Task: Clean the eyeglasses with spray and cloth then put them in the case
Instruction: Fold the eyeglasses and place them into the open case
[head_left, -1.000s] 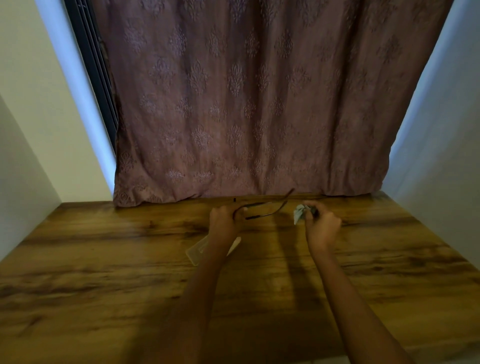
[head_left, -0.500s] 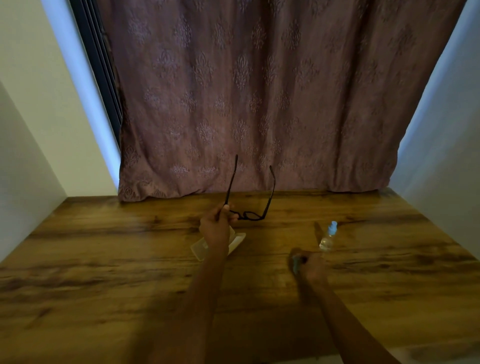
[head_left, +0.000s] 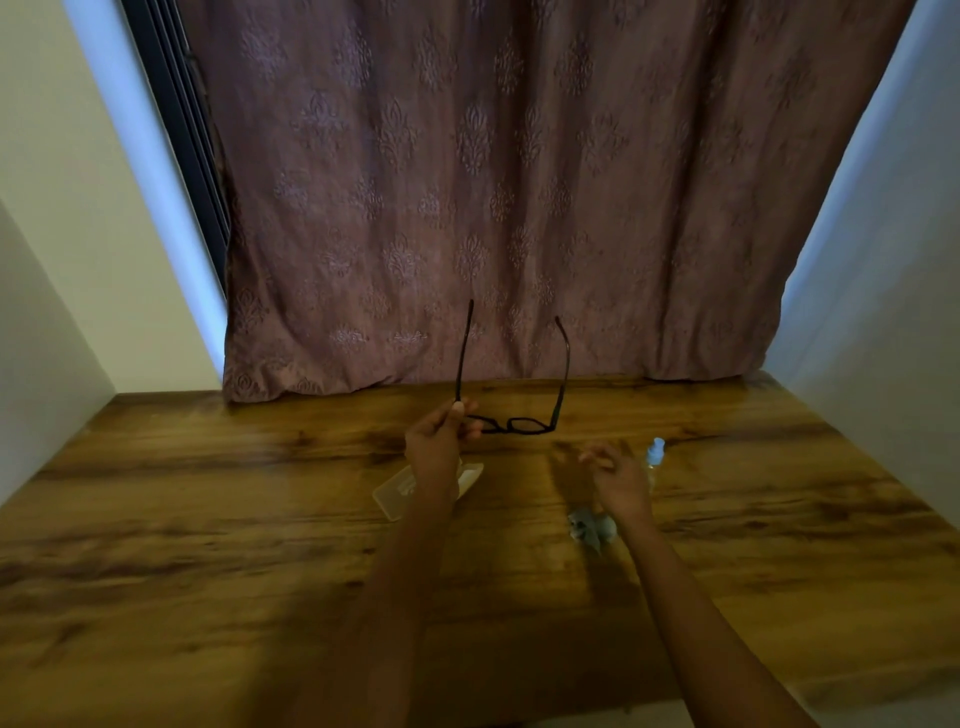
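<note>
My left hand (head_left: 439, 441) holds the black eyeglasses (head_left: 519, 425) by their left corner above the table, with both temples pointing up and away. A pale translucent case (head_left: 397, 493) lies on the table under that hand, partly hidden by my wrist. The crumpled grey cloth (head_left: 589, 527) lies on the wood beside my right wrist. My right hand (head_left: 618, 473) hovers empty with fingers apart, just left of the small clear spray bottle (head_left: 655, 457) with a blue cap, which stands upright.
The wooden table (head_left: 208, 545) fills the lower view. A mauve patterned curtain (head_left: 493, 182) hangs at its far edge. White walls close in on both sides, and a dark window frame (head_left: 176, 119) shows at the upper left.
My right hand set the cloth down on the table, let go of it and moved toward the spray bottle. My left hand lifted the glasses, so that the temples now point up.
</note>
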